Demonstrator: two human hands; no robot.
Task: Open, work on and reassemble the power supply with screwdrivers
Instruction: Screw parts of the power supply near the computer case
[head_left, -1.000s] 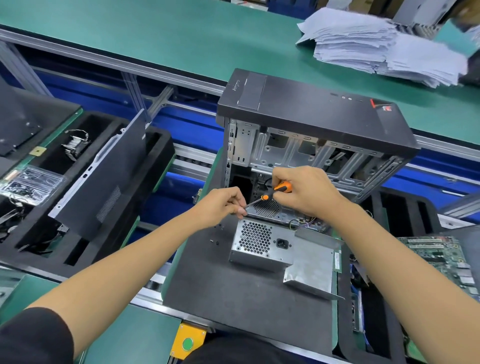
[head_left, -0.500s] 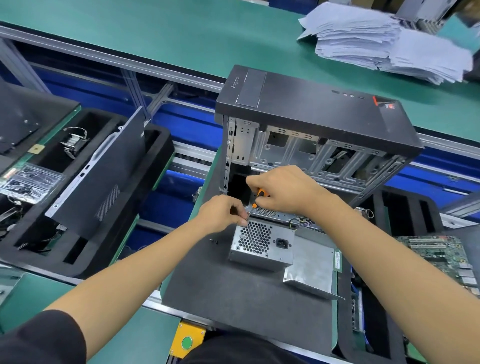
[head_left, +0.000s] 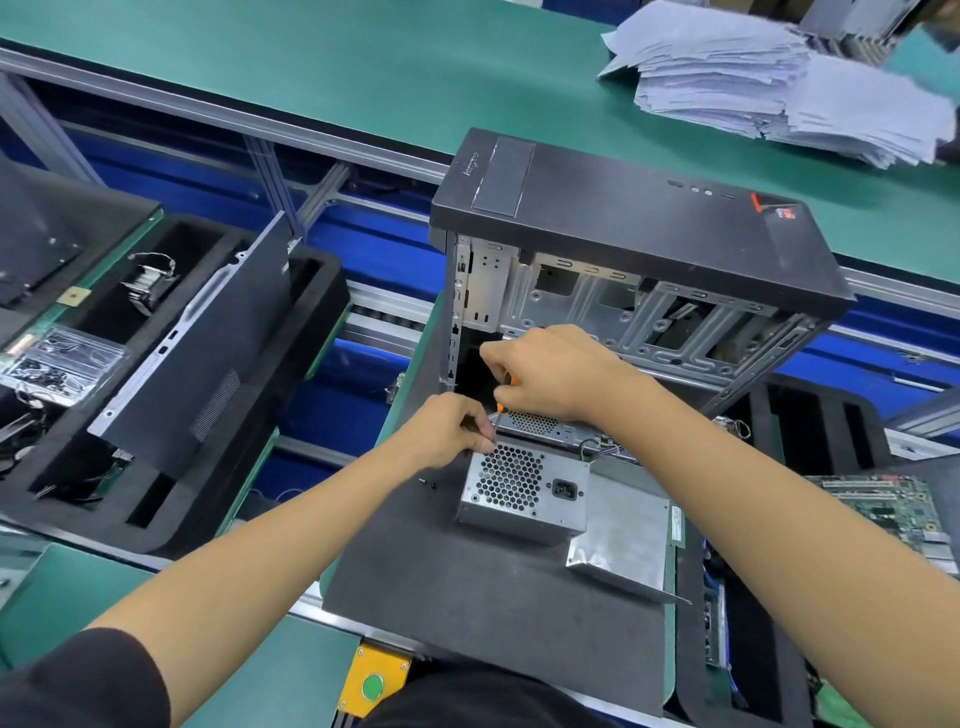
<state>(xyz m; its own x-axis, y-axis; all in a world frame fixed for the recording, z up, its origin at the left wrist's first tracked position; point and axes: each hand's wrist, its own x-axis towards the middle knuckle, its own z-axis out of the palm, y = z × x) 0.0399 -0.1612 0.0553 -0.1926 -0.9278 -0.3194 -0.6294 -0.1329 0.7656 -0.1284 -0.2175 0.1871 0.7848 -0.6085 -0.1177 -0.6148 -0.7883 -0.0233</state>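
Right hand wraps the orange-handled screwdriver, tip at the top edge of the silver perforated-metal power supply box; left hand pinches the shaft by the tip. Supply sits on the dark grey mat before the open black PC case. One loose black screw lies beside it. Looks like early unscrewing; cover still on.
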